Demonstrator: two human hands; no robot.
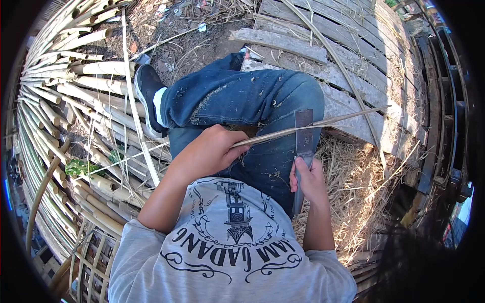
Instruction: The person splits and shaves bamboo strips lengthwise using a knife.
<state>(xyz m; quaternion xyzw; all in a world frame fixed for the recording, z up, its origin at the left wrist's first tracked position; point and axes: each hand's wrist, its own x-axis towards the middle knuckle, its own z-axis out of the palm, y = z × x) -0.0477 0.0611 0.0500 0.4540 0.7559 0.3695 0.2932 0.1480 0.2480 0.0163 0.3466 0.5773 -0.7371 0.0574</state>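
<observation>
My left hand [222, 146] is closed round one end of a thin bamboo strip [275, 135], which stretches across my lap to the right. In my right hand [309, 178] is a knife [304, 132] with a broad, square-ended blade pointing away from me. The blade meets the strip above my bent knee, and the strip appears split or frayed just past it. My thumb lies along the knife near the base of the blade. Part of the handle shows below my right hand, close to my thigh.
Many bamboo poles [96, 69] are piled on the left. A weathered plank platform [348, 76] lies ahead to the right, with a long strip [328, 48] across it. Shavings [348, 192] heap beside my right arm. A slatted bamboo frame [93, 257] stands at lower left.
</observation>
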